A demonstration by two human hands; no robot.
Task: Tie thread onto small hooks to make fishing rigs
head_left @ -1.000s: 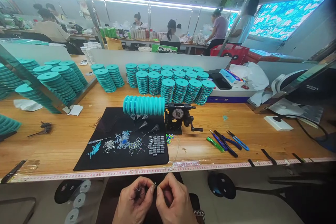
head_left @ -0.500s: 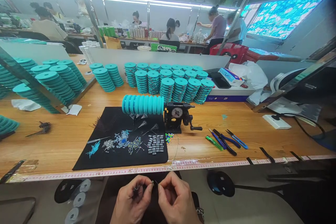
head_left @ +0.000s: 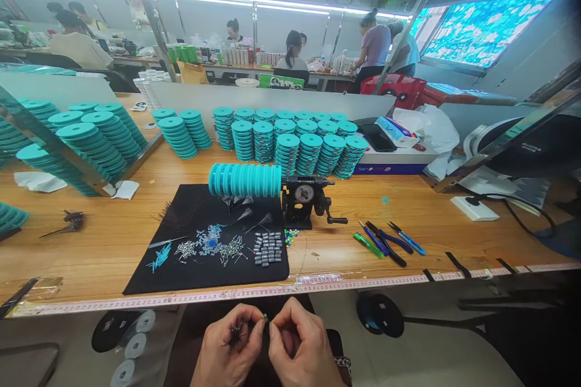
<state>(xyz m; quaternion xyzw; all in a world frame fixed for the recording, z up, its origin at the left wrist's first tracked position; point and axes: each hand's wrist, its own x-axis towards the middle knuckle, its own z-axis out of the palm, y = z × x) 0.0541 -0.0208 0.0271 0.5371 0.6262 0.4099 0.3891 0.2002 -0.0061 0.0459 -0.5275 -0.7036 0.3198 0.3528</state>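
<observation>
Just past the table's front edge, my left hand (head_left: 229, 344) pinches a tiny shiny metal piece (head_left: 265, 317) between thumb and forefinger. A dark wiry bundle (head_left: 236, 332) is tucked in its curled fingers. My right hand (head_left: 302, 344) meets it from the right, thumb and forefinger pressed together; what they grip is too small to make out. The two sets of fingertips nearly touch. Beyond my hands, a black mat (head_left: 195, 281) holds small metal parts (head_left: 232, 251), clear-blue bits (head_left: 209, 240), turquoise sleeves (head_left: 160, 256) and grey cylinders (head_left: 267, 249).
A hand-cranked winder (head_left: 304, 199) carries a row of turquoise spools (head_left: 245, 180). Stacked spools (head_left: 288, 154) stand behind it. Pliers (head_left: 390, 245), blue snips (head_left: 408, 239) and a green tool (head_left: 367, 245) lie to the right. A measuring tape (head_left: 218, 295) runs along the front edge. People work farther back.
My right hand has shifted slightly left, bringing its fingertips up to the metal piece in my left hand. The thin dark strand seen between them earlier is hard to see now.
</observation>
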